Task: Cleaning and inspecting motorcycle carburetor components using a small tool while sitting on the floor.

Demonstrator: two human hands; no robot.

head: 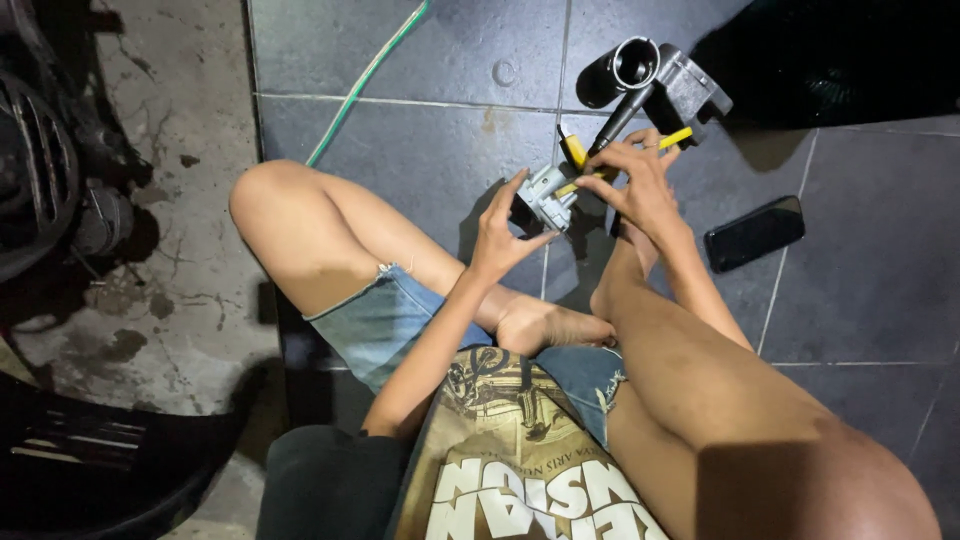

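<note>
On the dark tiled floor [420, 150], your left hand [497, 232] is gripping a small grey metal part [545, 195], fingers half-curled. Your right hand [632, 178] is closing on a yellow-handled tool [676, 138] against it. The tool's tip is hiding behind your fingers.

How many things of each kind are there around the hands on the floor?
Small grey metal part, held in the left hand: 1
Yellow-handled tools at the right hand: 2
Black tube: 1
Grey metal block: 1
Black phone: 1
Green cable: 1
Total: 7
</note>
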